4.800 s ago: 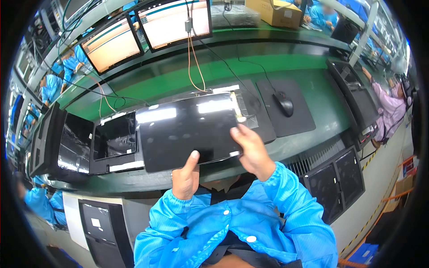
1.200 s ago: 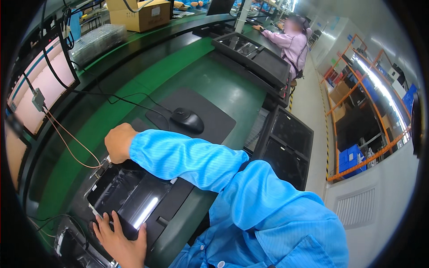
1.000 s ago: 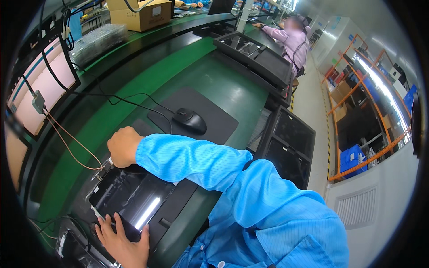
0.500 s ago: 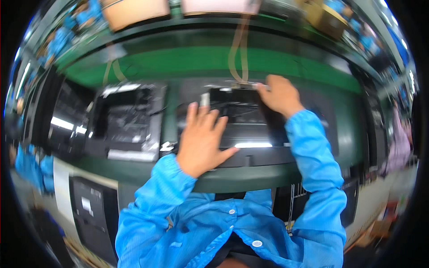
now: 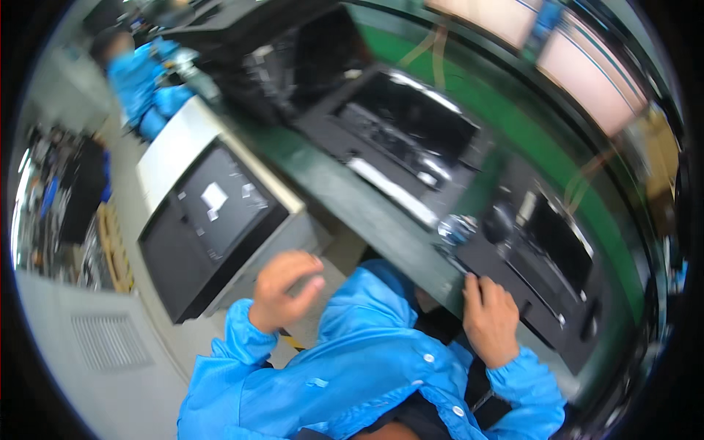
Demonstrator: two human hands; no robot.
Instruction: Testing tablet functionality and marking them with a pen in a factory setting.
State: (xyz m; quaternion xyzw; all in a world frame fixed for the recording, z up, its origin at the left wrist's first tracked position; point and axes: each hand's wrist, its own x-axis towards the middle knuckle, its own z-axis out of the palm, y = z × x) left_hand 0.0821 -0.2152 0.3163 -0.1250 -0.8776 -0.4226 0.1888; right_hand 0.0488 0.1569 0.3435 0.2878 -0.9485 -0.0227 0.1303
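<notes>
Lifted off the black panel [image 5: 535,271], left hand [image 5: 282,290] hangs loosely curled, empty; right hand's [image 5: 490,319] open grip presses its near edge.

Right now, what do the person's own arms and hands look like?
Both arms wear bright blue smock sleeves with gathered elastic cuffs at the wrists. The left hand and right hand are bare: no gloves, rings or watch visible. White snap buttons run down the smock front.

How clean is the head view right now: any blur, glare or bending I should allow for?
Head view: motion blur smears everything, worst toward the rim; fisheye bends the green bench edge; glare streaks the black panel; left hand and right hand stay readable.
</notes>
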